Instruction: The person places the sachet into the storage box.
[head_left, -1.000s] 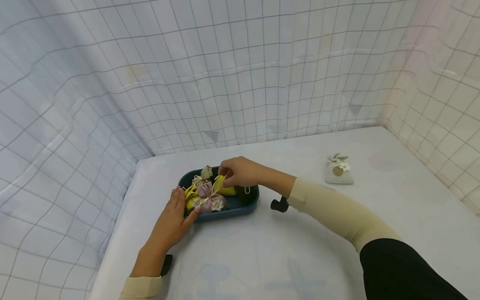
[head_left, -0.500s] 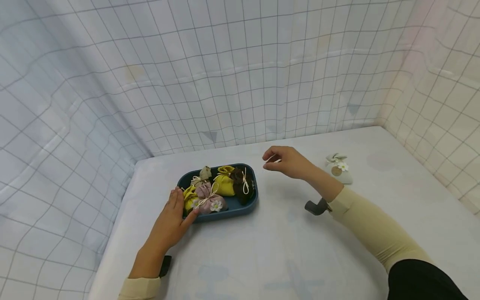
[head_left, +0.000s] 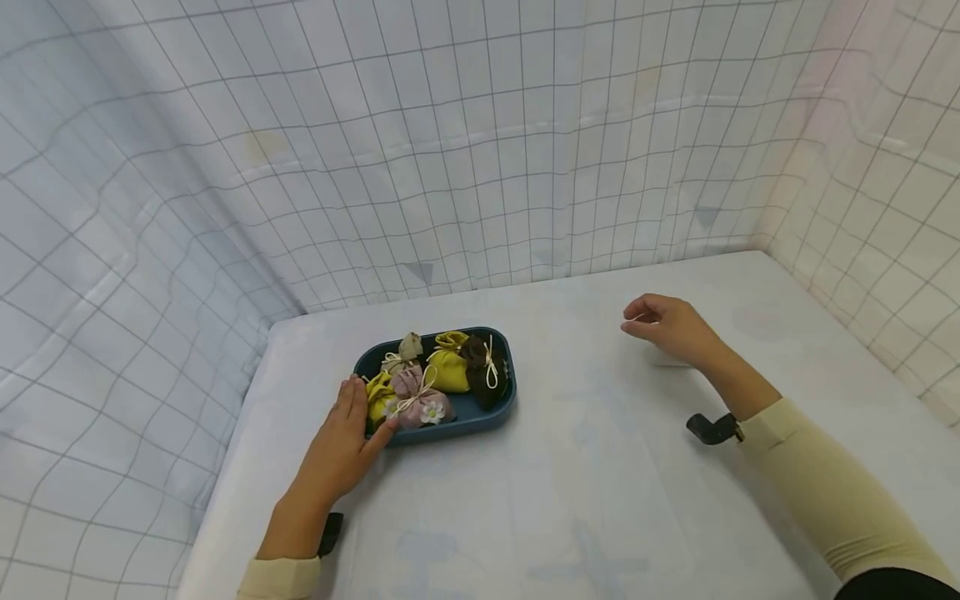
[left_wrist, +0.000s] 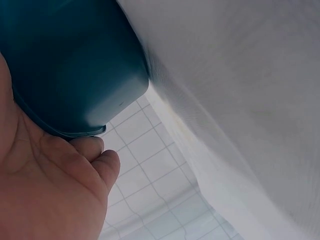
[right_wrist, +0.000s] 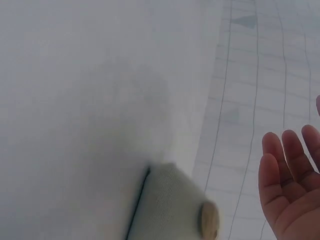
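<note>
My left hand [head_left: 341, 442] rests against the left end of a dark blue tray [head_left: 480, 421], fingers along the rim and thumb at the front edge. In the left wrist view its fingertips lie right at the rim of the tray [left_wrist: 75, 65]. Inside the tray sit several small drawstring pouches: a mauve pouch [head_left: 423, 408] with a white flower, a yellow pouch [head_left: 450, 373], a dark brown pouch [head_left: 487, 387] and others. My right hand [head_left: 671, 329], holding nothing, hovers over a pale pouch [head_left: 670, 360] and hides most of it. The right wrist view shows this pale pouch [right_wrist: 167, 205] with a round wooden tag.
A white cloth [head_left: 525, 500] covers the table. Grid-patterned white curtains [head_left: 487, 167] hang behind it and at both sides. A black camera mount [head_left: 712, 429] juts from the right wrist, and another [head_left: 330, 533] from the left.
My right hand has left the yellow pouch in the tray and moved right, over to the pale pouch. The left hand stays at the tray's end.
</note>
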